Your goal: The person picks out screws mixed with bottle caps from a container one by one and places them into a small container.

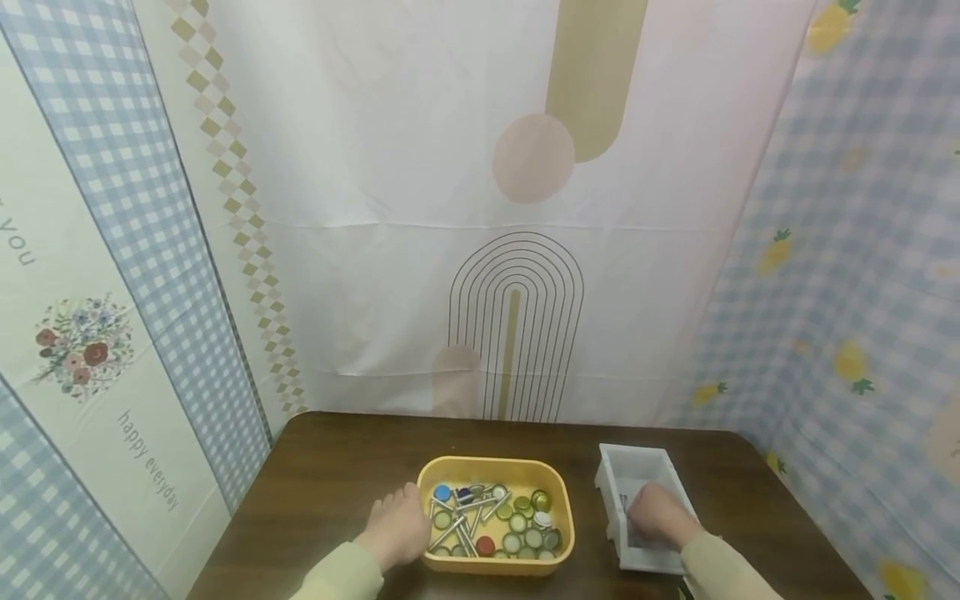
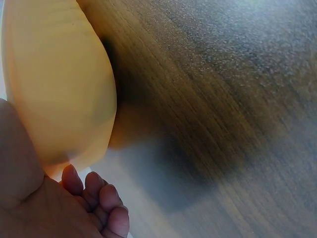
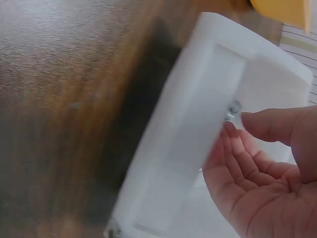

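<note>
A yellow plastic bin (image 1: 566,533) holds silver bolts (image 1: 459,533) on its left and bottle caps (image 1: 517,523) in several colours. At the bin's left side, my left hand (image 1: 402,523) grips the wall, thumb by the rim and curled fingertips (image 2: 110,198) low against the outside. My right hand (image 1: 660,515) reaches into a white plastic tray (image 1: 637,460). Between its thumb and fingertips, the right wrist view catches a small shiny metal piece (image 3: 234,110), seemingly the end of a silver bolt. Most of that piece is hidden by the fingers.
Both containers stand on a dark brown wooden table (image 1: 330,467), the tray to the right of the bin. Fabric sheets (image 1: 375,292) hang behind the table and on both sides. Lined paper (image 3: 299,44) shows beyond the tray in the right wrist view.
</note>
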`<act>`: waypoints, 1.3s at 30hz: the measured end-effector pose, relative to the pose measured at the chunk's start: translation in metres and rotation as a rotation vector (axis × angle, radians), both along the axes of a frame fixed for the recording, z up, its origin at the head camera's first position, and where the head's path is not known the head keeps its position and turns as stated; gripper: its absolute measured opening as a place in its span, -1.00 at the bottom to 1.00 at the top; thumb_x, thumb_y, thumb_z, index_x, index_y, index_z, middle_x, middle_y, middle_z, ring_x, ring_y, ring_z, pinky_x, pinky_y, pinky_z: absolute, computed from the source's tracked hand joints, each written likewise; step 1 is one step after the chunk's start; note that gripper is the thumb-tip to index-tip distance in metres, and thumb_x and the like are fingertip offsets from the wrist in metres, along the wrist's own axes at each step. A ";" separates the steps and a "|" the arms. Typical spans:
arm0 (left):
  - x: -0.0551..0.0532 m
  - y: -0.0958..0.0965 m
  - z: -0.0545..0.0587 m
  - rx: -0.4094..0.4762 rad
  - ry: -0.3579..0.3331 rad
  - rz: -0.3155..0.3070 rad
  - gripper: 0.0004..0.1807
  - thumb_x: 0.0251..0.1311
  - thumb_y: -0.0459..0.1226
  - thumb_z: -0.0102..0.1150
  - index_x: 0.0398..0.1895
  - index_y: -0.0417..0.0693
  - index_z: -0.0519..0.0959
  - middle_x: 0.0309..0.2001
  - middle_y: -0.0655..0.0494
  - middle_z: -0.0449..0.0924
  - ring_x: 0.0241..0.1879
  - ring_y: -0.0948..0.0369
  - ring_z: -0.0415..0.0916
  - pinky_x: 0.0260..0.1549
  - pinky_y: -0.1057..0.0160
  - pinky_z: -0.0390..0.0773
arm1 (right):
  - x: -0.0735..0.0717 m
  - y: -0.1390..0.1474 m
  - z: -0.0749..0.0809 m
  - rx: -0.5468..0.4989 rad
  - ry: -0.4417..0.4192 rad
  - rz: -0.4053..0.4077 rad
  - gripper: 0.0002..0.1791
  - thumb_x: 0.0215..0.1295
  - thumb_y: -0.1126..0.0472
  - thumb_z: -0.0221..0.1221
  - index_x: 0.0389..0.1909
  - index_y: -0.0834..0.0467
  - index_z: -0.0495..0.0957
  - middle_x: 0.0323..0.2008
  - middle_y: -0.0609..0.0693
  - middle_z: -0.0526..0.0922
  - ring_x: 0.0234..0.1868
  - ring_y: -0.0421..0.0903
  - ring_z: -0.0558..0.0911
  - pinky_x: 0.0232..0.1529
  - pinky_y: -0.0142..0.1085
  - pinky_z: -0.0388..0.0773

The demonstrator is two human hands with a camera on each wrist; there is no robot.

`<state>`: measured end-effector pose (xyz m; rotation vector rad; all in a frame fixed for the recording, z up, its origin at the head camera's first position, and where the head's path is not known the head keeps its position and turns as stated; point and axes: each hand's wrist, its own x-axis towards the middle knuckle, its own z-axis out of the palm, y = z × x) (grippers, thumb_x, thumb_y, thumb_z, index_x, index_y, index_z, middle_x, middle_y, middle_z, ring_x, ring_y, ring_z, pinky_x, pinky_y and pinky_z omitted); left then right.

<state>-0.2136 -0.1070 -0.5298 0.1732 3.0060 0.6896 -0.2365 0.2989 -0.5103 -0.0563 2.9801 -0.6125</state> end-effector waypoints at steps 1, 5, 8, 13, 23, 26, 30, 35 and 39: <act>0.000 0.000 0.000 0.001 0.002 0.000 -0.68 0.09 -0.25 0.05 -0.16 -0.31 0.36 -0.42 -0.02 0.32 -0.34 0.03 0.34 -0.18 -0.09 0.33 | -0.001 0.000 0.003 -0.028 -0.004 -0.024 -0.68 0.03 0.36 0.00 -0.83 0.07 0.25 -0.81 -0.09 0.30 -0.75 -0.15 0.29 -0.67 -0.32 0.26; 0.001 0.000 0.000 0.004 0.009 0.000 -0.68 0.07 -0.25 0.06 -0.18 -0.31 0.37 -0.42 -0.02 0.32 -0.35 0.03 0.34 -0.19 -0.09 0.33 | -0.006 -0.001 0.019 -0.154 0.019 -0.103 -0.64 0.06 0.32 0.03 -0.84 0.05 0.20 -0.84 -0.13 0.26 -0.76 -0.19 0.23 -0.66 -0.32 0.21; 0.001 0.000 0.000 -0.001 0.011 0.000 -0.68 0.07 -0.25 0.07 -0.18 -0.31 0.36 -0.42 -0.03 0.32 -0.35 0.03 0.34 -0.19 -0.09 0.33 | -0.008 -0.007 0.032 -0.243 0.028 -0.138 -0.68 0.10 0.30 0.04 -0.81 0.11 0.29 -0.80 -0.12 0.33 -0.73 -0.18 0.26 -0.64 -0.30 0.23; -0.001 -0.002 -0.002 -0.014 0.026 -0.002 -0.69 0.09 -0.25 0.07 -0.19 -0.31 0.36 -0.42 -0.04 0.33 -0.34 0.02 0.35 -0.20 -0.10 0.33 | -0.010 -0.029 0.052 -0.348 0.029 -0.150 -0.79 0.28 0.20 0.10 -0.37 0.29 0.56 -0.49 0.00 0.60 -0.45 -0.13 0.58 -0.44 -0.22 0.51; -0.003 -0.001 -0.005 -0.005 0.014 0.005 -0.69 0.09 -0.24 0.06 -0.18 -0.29 0.36 -0.42 -0.03 0.33 -0.33 0.02 0.35 -0.18 -0.10 0.32 | -0.008 -0.091 0.060 -0.494 -0.038 -0.097 -0.73 0.30 0.17 0.20 -0.31 0.36 0.59 -0.41 0.11 0.67 -0.37 0.00 0.67 -0.22 -0.06 0.60; -0.003 -0.001 -0.006 0.000 0.012 0.005 -0.69 0.07 -0.25 0.06 -0.18 -0.28 0.36 -0.42 -0.02 0.33 -0.33 0.02 0.35 -0.17 -0.10 0.32 | -0.012 -0.109 0.052 -0.496 -0.053 -0.072 -0.76 0.27 0.21 0.21 -0.39 0.36 0.61 -0.47 0.12 0.65 -0.42 -0.03 0.66 -0.29 -0.10 0.61; -0.002 -0.001 -0.006 0.004 0.015 0.008 -0.69 0.05 -0.25 0.06 -0.19 -0.28 0.37 -0.42 -0.03 0.34 -0.33 0.01 0.36 -0.17 -0.11 0.32 | -0.016 -0.134 0.041 -0.488 -0.092 -0.016 -0.66 0.24 0.23 0.23 -0.72 0.23 0.50 -0.64 0.09 0.61 -0.61 -0.11 0.57 -0.46 -0.22 0.57; -0.002 -0.002 -0.007 0.010 0.030 0.005 -0.69 0.07 -0.25 0.06 -0.19 -0.29 0.36 -0.42 -0.04 0.35 -0.32 -0.02 0.37 -0.15 -0.13 0.32 | -0.014 -0.159 0.035 -0.523 -0.147 0.029 -0.56 0.18 0.29 0.21 -0.87 0.09 0.35 -0.83 -0.04 0.44 -0.79 -0.22 0.29 -0.63 -0.35 0.36; -0.002 -0.003 -0.008 0.007 0.030 -0.003 -0.68 0.11 -0.23 0.07 -0.18 -0.29 0.36 -0.40 -0.06 0.36 -0.30 -0.04 0.39 -0.14 -0.14 0.32 | -0.014 -0.172 0.030 -0.526 -0.149 0.009 -0.75 -0.03 0.40 0.17 -0.81 0.19 0.44 -0.83 -0.04 0.44 -0.77 -0.18 0.37 -0.63 -0.33 0.39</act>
